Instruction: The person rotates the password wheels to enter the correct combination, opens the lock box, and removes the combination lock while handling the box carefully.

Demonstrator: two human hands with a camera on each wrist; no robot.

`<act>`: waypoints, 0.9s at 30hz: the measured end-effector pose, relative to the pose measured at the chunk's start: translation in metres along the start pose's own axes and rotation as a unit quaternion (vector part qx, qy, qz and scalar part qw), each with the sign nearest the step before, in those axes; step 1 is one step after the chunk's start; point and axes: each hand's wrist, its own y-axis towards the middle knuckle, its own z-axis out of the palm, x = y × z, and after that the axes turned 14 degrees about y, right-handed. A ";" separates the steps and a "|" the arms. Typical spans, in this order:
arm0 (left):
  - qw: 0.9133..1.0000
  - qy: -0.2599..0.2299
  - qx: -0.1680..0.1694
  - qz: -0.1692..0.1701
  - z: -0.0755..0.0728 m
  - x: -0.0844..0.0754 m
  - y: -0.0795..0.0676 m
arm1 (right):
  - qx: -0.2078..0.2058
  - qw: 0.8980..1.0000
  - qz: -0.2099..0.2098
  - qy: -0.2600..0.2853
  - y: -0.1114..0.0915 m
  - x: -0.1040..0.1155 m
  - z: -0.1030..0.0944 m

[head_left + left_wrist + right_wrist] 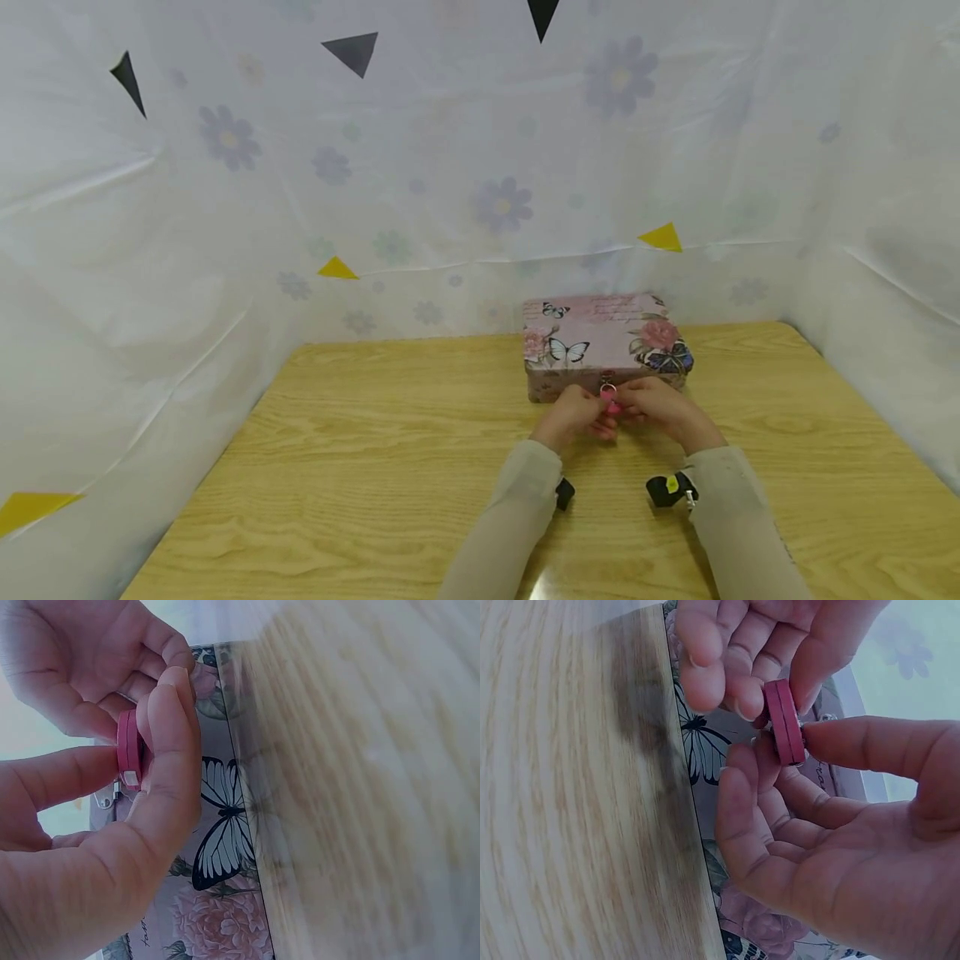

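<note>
A small, round, thick pink disc point(129, 750) hangs at the front of a pink rectangular box point(600, 321) printed with butterflies and roses. The person's left hand point(577, 412) pinches the disc between thumb and fingers; the right hand point(663, 406) pinches it from the opposite side, so the two sets of fingertips nearly meet around it. Only the two wrist views show the dark seam running along the disc's edge, and only the left wrist view shows a small pale rectangle point(130, 778) on that edge. The head view gives instead the silvery metal ring point(608, 385) above the disc, at the box's front catch, and the full lid, which the wrist views cut to a butterfly and some flowers. That lid is down, hiding the box's inside. The box sits toward the far edge of a yellowish wood-grain table point(375, 433), before a white flower-printed sheet point(420, 150). Black devices point(670, 490) show by both pale sleeves point(731, 492) in the head view.
</note>
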 end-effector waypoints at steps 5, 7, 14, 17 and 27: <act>1.000 0.002 0.001 -0.001 0.000 -0.001 0.000 | 0.006 1.000 0.002 0.002 0.000 0.001 -0.001; 1.000 0.002 0.001 -0.003 -0.001 -0.002 0.000 | 0.010 1.000 0.001 0.001 0.000 0.001 -0.001; 1.000 0.002 0.001 -0.004 -0.001 -0.002 -0.001 | 0.021 1.000 0.000 -0.002 0.000 0.001 -0.002; 1.000 -0.001 0.005 -0.005 -0.001 -0.002 -0.001 | 0.025 1.000 0.004 -0.001 0.000 0.001 -0.003; 1.000 0.003 0.008 -0.001 -0.001 -0.001 -0.001 | 0.020 1.000 0.015 0.007 0.004 -0.004 -0.003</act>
